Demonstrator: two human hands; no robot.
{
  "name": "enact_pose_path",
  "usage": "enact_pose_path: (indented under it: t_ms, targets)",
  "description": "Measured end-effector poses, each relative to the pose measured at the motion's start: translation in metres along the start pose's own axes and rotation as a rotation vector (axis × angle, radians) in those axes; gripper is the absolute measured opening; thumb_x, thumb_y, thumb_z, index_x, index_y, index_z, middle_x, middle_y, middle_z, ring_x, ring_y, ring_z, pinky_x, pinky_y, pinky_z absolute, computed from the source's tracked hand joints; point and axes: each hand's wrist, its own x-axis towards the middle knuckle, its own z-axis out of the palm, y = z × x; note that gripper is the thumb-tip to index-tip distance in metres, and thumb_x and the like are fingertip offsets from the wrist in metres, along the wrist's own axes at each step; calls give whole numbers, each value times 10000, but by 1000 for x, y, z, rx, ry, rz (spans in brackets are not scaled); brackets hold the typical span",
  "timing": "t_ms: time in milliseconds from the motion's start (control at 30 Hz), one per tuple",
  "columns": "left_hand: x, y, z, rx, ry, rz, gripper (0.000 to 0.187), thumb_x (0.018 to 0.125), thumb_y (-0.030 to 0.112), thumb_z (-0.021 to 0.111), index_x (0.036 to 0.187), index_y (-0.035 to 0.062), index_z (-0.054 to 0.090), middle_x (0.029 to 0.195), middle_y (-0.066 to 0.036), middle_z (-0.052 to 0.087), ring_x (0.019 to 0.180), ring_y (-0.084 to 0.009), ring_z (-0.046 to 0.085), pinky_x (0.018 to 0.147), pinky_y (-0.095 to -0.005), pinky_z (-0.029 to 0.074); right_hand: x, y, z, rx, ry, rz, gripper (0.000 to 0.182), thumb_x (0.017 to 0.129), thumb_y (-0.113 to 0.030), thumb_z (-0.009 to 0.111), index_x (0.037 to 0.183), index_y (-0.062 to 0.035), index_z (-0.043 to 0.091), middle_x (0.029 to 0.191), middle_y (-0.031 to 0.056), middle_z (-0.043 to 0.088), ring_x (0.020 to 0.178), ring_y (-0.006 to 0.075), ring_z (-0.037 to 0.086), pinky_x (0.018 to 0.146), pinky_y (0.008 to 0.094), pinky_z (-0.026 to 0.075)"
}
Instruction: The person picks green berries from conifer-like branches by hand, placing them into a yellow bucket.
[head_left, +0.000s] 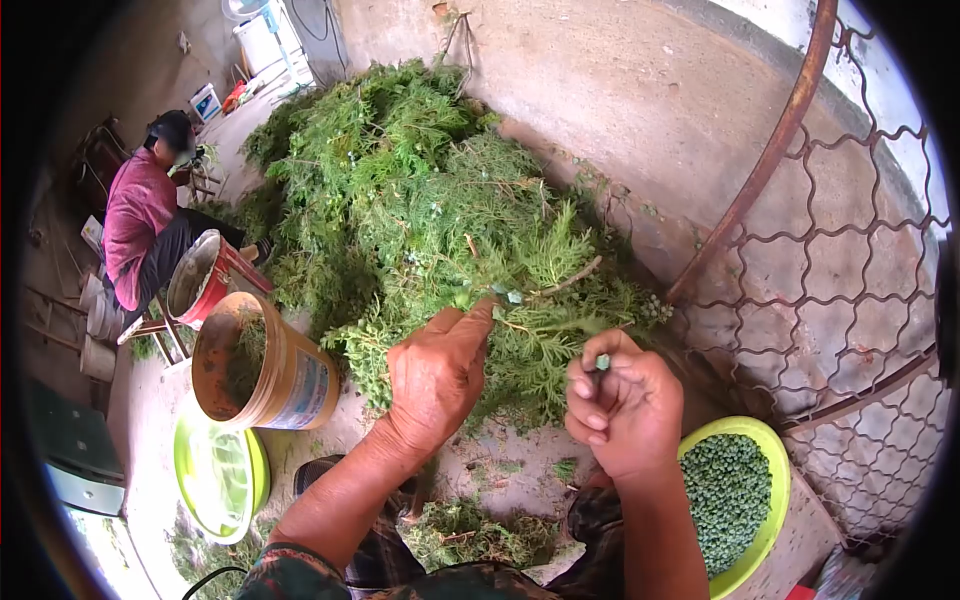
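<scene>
My left hand [437, 375] grips a green cypress-like branch [520, 290] near its stem, in front of a big heap of the same branches [400, 180]. My right hand [622, 405] is closed, pinching a small green seed cone [602, 362] between thumb and fingertips just below the branch. A lime-green bowl [775, 520] full of small green cones sits at my right, under my right forearm.
A brown bucket [290, 385] with greenery inside lies tilted at left, a red bucket [225, 275] behind it and a lime-green basin [190, 475] below. A person in a pink top [135, 225] sits at far left. A metal lattice gate [850, 300] stands right. Stripped twigs [470, 530] lie near my legs.
</scene>
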Motion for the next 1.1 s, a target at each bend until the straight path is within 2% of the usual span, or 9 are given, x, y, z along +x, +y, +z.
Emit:
enact_pose_path:
  t_ms: [267,367,500,600,667,733,800,933,1100]
  targets:
    - [-8,1,4,180,-67,65,412,694,40,563,1098,101,614,711,-55,541,557,-224,570,479,-337,458,-1,22,15,-196,22,-24,168,925,-189,532,836,-47,515,686,7,508,495,59,390,404,218,311]
    - [-9,4,2,217,-79,158,388,691,60,570,1073,99,622,711,-42,531,588,-201,575,481,-318,458,19,36,-1,-1062,248,-697,184,889,-137,584,996,10,558,683,51,573,464,124,443,483,244,384]
    - [-12,5,-2,212,-125,257,361,690,86,567,1045,99,629,702,-33,515,615,-187,567,498,-312,460,19,32,3,-1422,311,-703,209,841,-142,635,982,-1,573,596,178,519,500,189,516,514,319,423]
    - [-13,4,-4,161,-113,332,344,690,101,565,1027,97,635,689,-28,499,624,-179,553,515,-311,459,22,38,-12,-1363,265,-731,172,840,-125,634,945,-2,574,609,140,548,505,181,536,505,310,423]
    - [-14,5,-6,122,-55,352,338,683,102,569,1014,90,636,686,-25,492,613,-179,543,516,-316,454,14,25,-9,-1260,266,-672,160,871,-152,587,987,-41,591,750,9,573,540,75,463,515,240,417]
    - [-14,-4,0,86,-16,346,356,648,67,585,996,101,649,672,-30,492,589,-191,537,499,-328,448,4,-1,-4,-2,38,-231,183,893,-241,496,952,-79,557,676,-9,499,454,89,389,406,244,337]
    - [-17,-6,2,50,21,338,379,613,33,600,979,112,661,659,-34,492,565,-203,531,481,-340,441,3,-2,3,-37,122,-280,222,895,-299,419,925,-104,522,632,-8,432,407,85,297,351,234,241]
    - [-17,-1,1,71,-63,296,318,653,30,589,958,97,653,674,-42,502,577,-210,539,495,-341,453,1,14,9,-520,118,-198,141,875,-187,553,912,-52,555,713,44,529,476,96,426,426,231,348]
    - [-18,0,0,111,-149,319,317,689,101,565,999,64,618,709,-35,513,623,-192,554,521,-317,456,16,42,-9,-1485,86,-823,173,843,-95,638,982,-1,596,782,37,608,648,100,559,598,228,458]
